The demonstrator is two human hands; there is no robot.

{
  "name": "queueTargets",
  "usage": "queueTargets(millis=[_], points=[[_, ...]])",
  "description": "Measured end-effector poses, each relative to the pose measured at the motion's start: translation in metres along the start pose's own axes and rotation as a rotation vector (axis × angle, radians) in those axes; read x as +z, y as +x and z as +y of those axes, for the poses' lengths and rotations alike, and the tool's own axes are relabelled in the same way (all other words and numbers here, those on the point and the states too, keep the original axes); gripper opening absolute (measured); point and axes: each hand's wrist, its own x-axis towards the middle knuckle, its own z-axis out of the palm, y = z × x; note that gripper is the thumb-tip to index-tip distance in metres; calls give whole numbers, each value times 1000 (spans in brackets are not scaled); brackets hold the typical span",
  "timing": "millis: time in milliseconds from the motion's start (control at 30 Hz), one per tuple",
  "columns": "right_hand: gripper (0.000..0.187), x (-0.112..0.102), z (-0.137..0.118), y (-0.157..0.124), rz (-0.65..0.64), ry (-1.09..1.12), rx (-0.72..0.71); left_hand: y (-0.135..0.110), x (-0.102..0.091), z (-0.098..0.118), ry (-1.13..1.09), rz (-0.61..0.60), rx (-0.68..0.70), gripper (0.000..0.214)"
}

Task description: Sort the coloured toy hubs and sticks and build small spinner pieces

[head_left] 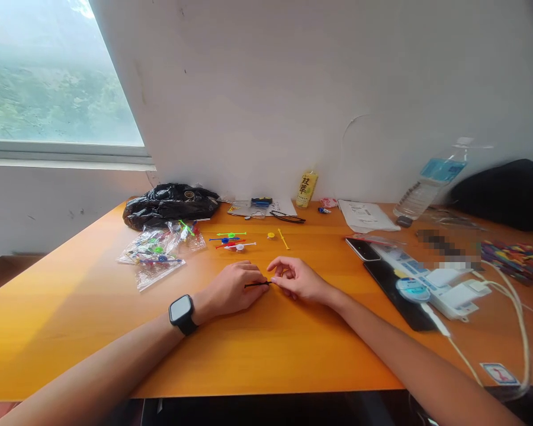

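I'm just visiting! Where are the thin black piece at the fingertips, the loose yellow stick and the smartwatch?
Thin black piece [254,285]: head view, on its narrow shaft.
Yellow stick [283,239]: head view, mid-shaft.
Smartwatch [180,309]: head view, on its screen.

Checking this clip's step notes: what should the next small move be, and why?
Probably hold the thin black piece steady in the left hand while the right hand makes a small adjustment at its end: the left grips it, and the right is at its tip. Neither touches the yellow disc or yellow stick beyond, so those can likely wait.
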Motion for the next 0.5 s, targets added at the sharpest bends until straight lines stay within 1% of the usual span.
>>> queueTargets(millis=[200,367,433,500], points=[[33,0,1,2,4,-98,-54,1,-5,2,52,-11,55,20],[34,0,0,-1,10,-139,-63,2,-4,2,-15,-12,18,29],[34,1,0,-1,6,-145,-75,2,-2,1,-32,-10,1,28],[34,1,0,-1,-2,-136,-87,1,0,0,-50,7,-31,23]])
